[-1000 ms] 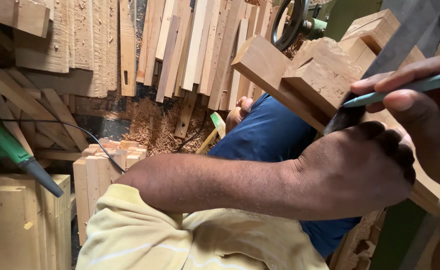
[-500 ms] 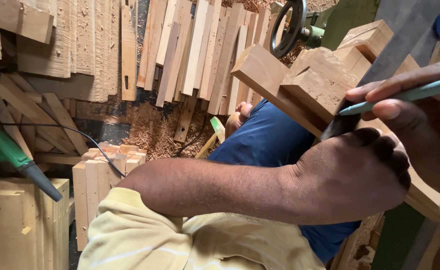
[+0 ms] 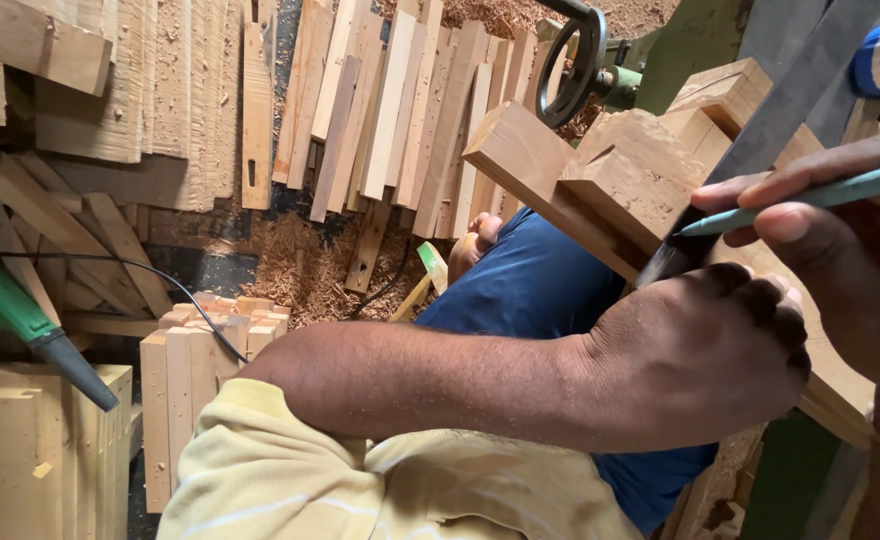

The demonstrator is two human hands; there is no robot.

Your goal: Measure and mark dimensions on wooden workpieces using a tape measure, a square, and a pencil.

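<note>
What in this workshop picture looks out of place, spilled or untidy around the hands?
Loose wood shavings lie spilled on the floor below the row of pale wooden slats, and a black cable trails across the cut blocks. The left hand presses the notched wooden block; the right hand holds a teal pencil.

Left hand (image 3: 700, 360) curled knuckles-up; right hand (image 3: 840, 240) pinching with fingertips.

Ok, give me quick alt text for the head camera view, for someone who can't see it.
A person's left hand presses down on a notched wooden block while the right hand holds a teal pencil against a dark metal ruler laid across it. Beyond lie wooden slats, sawdust and a green power tool.
</note>
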